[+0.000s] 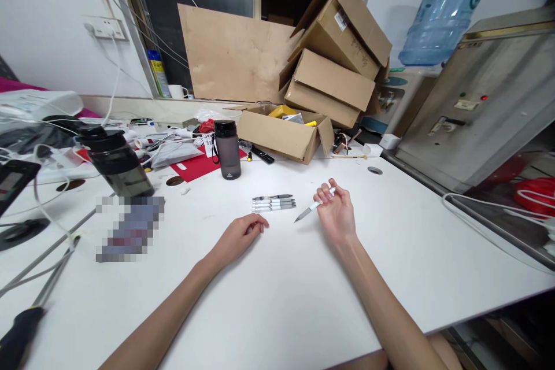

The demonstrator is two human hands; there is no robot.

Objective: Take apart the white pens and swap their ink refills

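Observation:
Several pens (273,203) lie side by side on the white table (277,289), their grey ends toward the right. Just right of them, my right hand (336,211) is turned palm up, its fingers curled round a white and grey pen (307,211) whose grey tip points down and left, close to the tabletop. Resting on the table below the row is my left hand (241,236), with its fingers bent together near the left ends of the pens; whether anything is under them is hidden.
Behind the pens stand a grey bottle (228,151) and an open cardboard box (277,133). A dark bottle (117,165), cables and a blurred-out object (132,230) are at the left. A metal cabinet (481,104) borders the table's right side.

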